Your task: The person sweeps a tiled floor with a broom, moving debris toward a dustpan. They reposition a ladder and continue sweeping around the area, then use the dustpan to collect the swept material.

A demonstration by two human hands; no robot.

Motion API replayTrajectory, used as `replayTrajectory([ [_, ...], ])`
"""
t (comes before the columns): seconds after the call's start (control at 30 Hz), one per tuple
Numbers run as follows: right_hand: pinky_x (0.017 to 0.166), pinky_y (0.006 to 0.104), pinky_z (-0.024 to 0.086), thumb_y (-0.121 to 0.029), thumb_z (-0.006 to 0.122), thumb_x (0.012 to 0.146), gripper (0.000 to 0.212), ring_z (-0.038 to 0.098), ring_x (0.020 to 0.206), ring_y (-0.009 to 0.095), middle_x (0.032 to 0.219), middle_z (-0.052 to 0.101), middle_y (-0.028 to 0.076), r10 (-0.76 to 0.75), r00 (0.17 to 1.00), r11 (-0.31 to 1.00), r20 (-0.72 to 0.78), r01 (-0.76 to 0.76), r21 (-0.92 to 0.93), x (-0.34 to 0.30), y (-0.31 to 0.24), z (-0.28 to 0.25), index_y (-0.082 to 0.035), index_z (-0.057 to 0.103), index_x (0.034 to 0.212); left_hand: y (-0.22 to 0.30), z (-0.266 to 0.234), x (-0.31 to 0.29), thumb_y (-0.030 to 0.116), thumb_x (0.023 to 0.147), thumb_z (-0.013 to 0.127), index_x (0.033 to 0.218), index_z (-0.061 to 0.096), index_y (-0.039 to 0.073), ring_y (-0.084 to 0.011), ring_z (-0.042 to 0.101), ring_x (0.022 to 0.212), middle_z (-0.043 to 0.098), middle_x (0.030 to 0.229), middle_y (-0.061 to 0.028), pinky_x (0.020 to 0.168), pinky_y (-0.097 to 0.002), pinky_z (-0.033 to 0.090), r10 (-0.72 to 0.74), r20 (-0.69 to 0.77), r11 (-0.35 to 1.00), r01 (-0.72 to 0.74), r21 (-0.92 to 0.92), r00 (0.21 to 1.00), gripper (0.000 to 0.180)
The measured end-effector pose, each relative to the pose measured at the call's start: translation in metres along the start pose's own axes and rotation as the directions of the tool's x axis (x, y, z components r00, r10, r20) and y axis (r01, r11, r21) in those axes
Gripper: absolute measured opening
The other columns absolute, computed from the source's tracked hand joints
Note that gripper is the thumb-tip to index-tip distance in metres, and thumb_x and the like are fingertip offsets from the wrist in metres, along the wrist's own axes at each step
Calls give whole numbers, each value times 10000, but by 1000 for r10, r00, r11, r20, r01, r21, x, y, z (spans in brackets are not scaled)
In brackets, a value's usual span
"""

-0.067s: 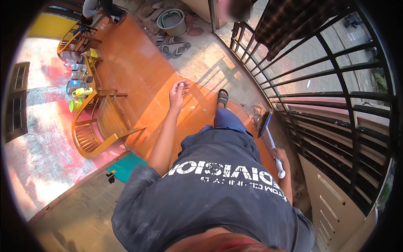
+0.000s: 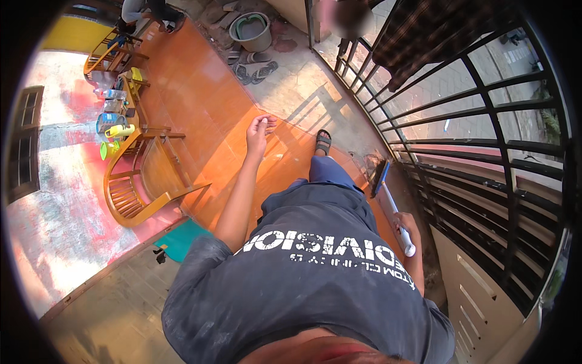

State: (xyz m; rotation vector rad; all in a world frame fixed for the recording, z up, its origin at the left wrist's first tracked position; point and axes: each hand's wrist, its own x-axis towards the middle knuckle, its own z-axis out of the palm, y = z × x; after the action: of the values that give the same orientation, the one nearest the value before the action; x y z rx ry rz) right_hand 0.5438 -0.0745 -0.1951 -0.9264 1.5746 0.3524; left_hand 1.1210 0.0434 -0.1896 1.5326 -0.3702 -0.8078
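Note:
My right hand [image 2: 407, 225] is wrapped round the white handle [image 2: 390, 199] of a tool beside my right hip. A straight, narrow blue head [image 2: 381, 177] sits across the handle's far end, close to the floor; whether it is a brush or a squeegee I cannot tell. The handle's rounded white end sticks out behind my fist. Out in front on the left, my left hand [image 2: 258, 136] is raised over the orange tiles [image 2: 212, 115] with its fingers loosely bent and apart. Nothing shows in it.
A wooden armchair [image 2: 142, 182] and a table with bottles [image 2: 115, 106] stand at left. Black metal bars [image 2: 479, 112] run along the right, with a checked cloth [image 2: 418, 36] above. Ahead are a bucket [image 2: 250, 42], sandals [image 2: 257, 73] and a person's legs [image 2: 154, 13].
The tool's blue head has turned and shifted slightly left, while its rear end has swung a little right. My left hand has barely moved.

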Motion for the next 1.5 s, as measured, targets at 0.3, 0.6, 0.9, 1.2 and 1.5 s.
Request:
replayTrajectory([
  [0.3, 385, 321, 406, -228, 594, 907, 253, 527, 436, 155, 583, 551, 59, -85, 976, 904, 201, 161, -397, 68, -269, 47, 4, 598, 806, 6, -102, 69, 211, 1017, 472, 1155, 581, 60, -134, 634, 930, 674, 1060, -79, 767, -280, 503, -30, -338, 999, 32, -1, 941, 231],
  [0.6, 378, 368, 424, -103, 626, 864, 147, 560, 452, 181, 593, 566, 84, -215, 937, 749, 277, 340, -568, 148, -451, 185, 29, 586, 813, 4, -258, 95, 226, 1019, 463, 1181, 567, 64, -152, 630, 939, 667, 1081, -84, 763, -291, 496, -131, -629, 987, 41, -156, 766, 252],
  [0.9, 370, 382, 419, -94, 625, 849, 98, 527, 455, 173, 618, 536, 70, -148, 979, 952, 137, 179, -248, 182, -509, 324, -13, 582, 817, 57, -390, 255, 202, 1022, 463, 1175, 578, 66, -153, 629, 937, 658, 1102, -82, 761, -279, 499, -50, -508, 998, 25, -56, 860, 235],
  [1.2, 363, 384, 436, -55, 615, 856, 82, 535, 453, 183, 621, 560, 99, -34, 999, 999, -15, 34, 33, 169, -497, 396, 20, 616, 823, 69, -369, 471, 145, 1016, 469, 1167, 591, 78, -115, 634, 897, 643, 1090, -27, 717, -248, 485, -44, -193, 996, 58, 69, 980, 206],
  [1.5, 366, 402, 444, -80, 640, 836, 208, 544, 390, 253, 522, 556, 141, 171, 985, 952, -26, -159, 262, 242, -496, 424, 38, 599, 669, -9, -388, 611, 153, 970, 534, 1085, 631, 50, -150, 636, 849, 661, 1010, -47, 728, -279, 515, -146, -36, 864, 146, 483, 989, 183],
])
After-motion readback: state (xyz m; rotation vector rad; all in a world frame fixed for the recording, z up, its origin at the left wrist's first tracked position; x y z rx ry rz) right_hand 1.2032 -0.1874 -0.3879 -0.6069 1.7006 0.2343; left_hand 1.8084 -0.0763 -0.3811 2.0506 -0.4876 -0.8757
